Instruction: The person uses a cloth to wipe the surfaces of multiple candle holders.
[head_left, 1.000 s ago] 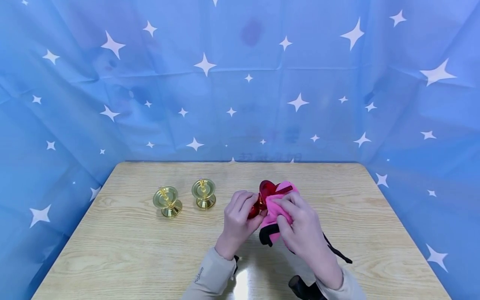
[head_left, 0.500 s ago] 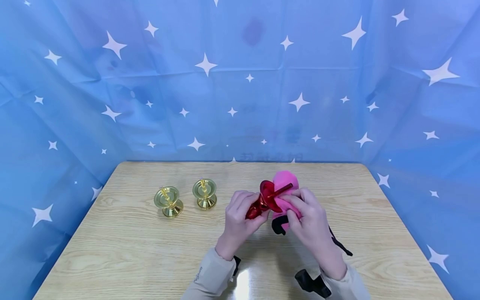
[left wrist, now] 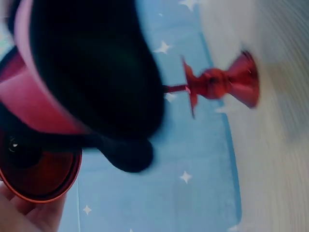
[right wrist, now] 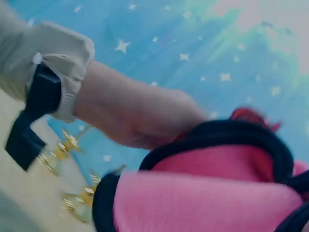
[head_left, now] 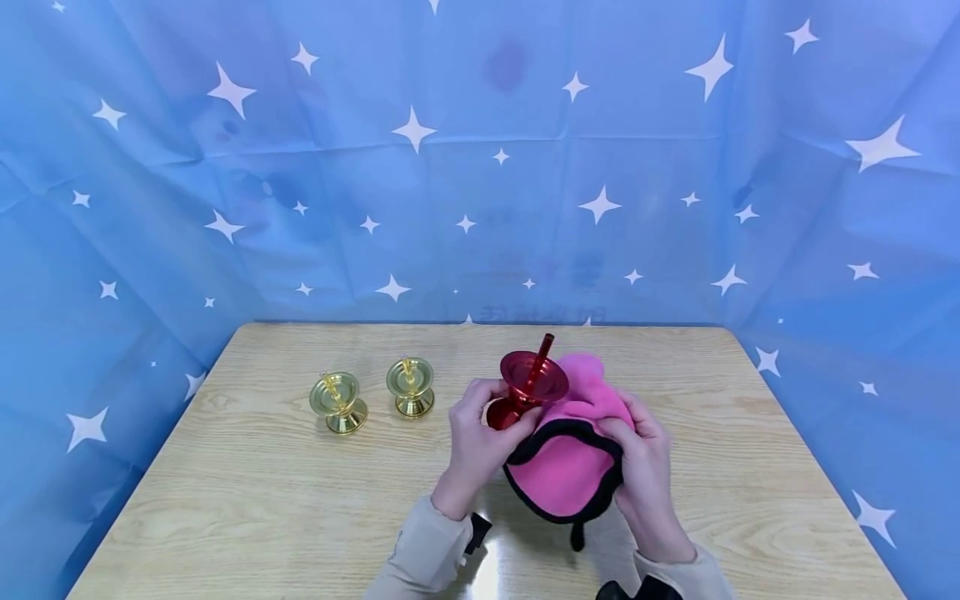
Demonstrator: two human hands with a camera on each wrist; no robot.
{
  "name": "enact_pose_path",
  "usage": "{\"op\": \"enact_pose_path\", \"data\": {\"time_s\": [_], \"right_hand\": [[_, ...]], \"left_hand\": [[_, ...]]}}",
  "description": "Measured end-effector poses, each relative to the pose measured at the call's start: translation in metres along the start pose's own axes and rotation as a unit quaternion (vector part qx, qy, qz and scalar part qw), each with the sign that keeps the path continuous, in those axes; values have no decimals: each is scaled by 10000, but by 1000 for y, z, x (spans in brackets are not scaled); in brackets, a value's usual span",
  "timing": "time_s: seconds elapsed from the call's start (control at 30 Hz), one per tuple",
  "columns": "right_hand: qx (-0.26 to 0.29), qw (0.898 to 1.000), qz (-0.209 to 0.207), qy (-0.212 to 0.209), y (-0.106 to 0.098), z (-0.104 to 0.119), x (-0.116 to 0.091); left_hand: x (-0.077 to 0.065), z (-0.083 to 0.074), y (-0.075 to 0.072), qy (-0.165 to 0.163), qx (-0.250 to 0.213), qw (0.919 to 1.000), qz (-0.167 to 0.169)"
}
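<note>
My left hand grips a shiny red candle holder by its stem; the shallow dish faces up, with a thin red tube rising from it. Close beside it, my right hand holds a pink fleece mitt by its right side. The mitt's wide, black-trimmed opening faces me, a short black loop dangles below it, and no hand is inside. In the left wrist view, the underside of the held holder's base shows at lower left. A second red candle holder stands on the table there; the head view hides it.
Two gold candle holders, each with a yellowish stick in its dish, stand at the left of the wooden table. Behind the table hangs a blue curtain with white stars. Black wrist mounts sit under the sleeves.
The red candle holder has swung from lying tilted rightward to nearly upright. The mitt, bunched against its dish and tube before, has come away and turned its opening toward me.
</note>
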State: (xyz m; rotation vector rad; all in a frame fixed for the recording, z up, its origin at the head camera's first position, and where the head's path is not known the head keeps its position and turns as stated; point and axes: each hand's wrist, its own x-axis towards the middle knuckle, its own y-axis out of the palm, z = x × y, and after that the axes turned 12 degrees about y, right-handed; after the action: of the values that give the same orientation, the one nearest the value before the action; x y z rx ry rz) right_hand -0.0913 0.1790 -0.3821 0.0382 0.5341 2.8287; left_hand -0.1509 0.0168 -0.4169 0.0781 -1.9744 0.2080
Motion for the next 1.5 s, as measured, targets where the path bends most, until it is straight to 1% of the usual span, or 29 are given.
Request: {"op": "enact_pose_path", "data": {"time_s": [0.03,0.1,0.13,0.2,0.23,0.3,0.37,0.47,0.53,0.6,0.7,0.77,0.83,0.97,1.03,1.1,1.17,1.2,1.23,1.27,1.3,1.37,1.43,1.47,1.5], "right_hand": [[329,9990,49,307,-1,-3,2],[651,9951,299,682,-2,-10,6],[712,9934,424,794,-2,-12,8],[633,9925,576,869,-2,-16,11],[600,9921,642,897,-1,-17,12],[606,9902,776,987,-1,-18,15],[622,9875,908,1132,-1,-18,16],[485,9863,868,1315,2,-18,13],[168,9887,661,1337,4,-18,9],[-136,9903,436,1313,8,-18,5],[-245,9908,286,1301,12,-20,0],[-53,9905,318,1339,13,-22,-2],[251,9894,359,1382,13,-23,-2],[834,9855,333,1440,11,-24,0],[1049,9832,301,1463,10,-24,1],[1194,9814,282,1478,9,-22,2],[1275,9802,292,1483,8,-21,2],[1325,9797,326,1471,7,-20,2],[1358,9793,349,1458,7,-20,2],[1370,9793,334,1449,7,-20,3],[1386,9795,329,1425,7,-20,3],[1430,9795,327,1381,8,-19,3],[1457,9798,309,1332,8,-19,4],[1465,9802,291,1300,7,-19,4],[1539,9796,340,1243,7,-19,3]], "left_hand": [[4,-6,-1,-151,-172,9997,45],[11,-17,-3,-463,-533,9973,186],[14,-22,-4,-620,-696,9953,265],[15,-27,-3,-902,-957,9905,402],[15,-28,-3,-1007,-1027,9886,450],[10,-25,1,-1281,-1116,9842,501],[5,-19,5,-1448,-1065,9826,477],[1,-15,8,-1544,-691,9849,361],[0,-13,9,-1477,-318,9882,241],[0,-12,10,-1414,36,9898,149],[1,-12,11,-1355,316,9902,82],[2,-12,11,-1353,289,9903,152],[3,-12,11,-1318,159,9907,296],[2,-9,8,-1206,-384,9894,708],[2,-6,4,-1199,-749,9850,991],[2,-3,-1,-1247,-1184,9760,1334],[3,-2,-6,-1290,-1523,9653,1686],[4,-2,-8,-1300,-1635,9607,1830],[5,-2,-10,-1281,-1707,9577,1930],[6,-2,-11,-1248,-1703,9565,2012],[7,-2,-12,-1237,-1666,9565,2049],[8,-4,-14,-1458,-1660,9551,1976],[8,-6,-14,-1779,-1738,9527,1748],[8,-7,-14,-1985,-1841,9493,1597],[8,-8,-14,-2215,-1990,9442,1409]]}}
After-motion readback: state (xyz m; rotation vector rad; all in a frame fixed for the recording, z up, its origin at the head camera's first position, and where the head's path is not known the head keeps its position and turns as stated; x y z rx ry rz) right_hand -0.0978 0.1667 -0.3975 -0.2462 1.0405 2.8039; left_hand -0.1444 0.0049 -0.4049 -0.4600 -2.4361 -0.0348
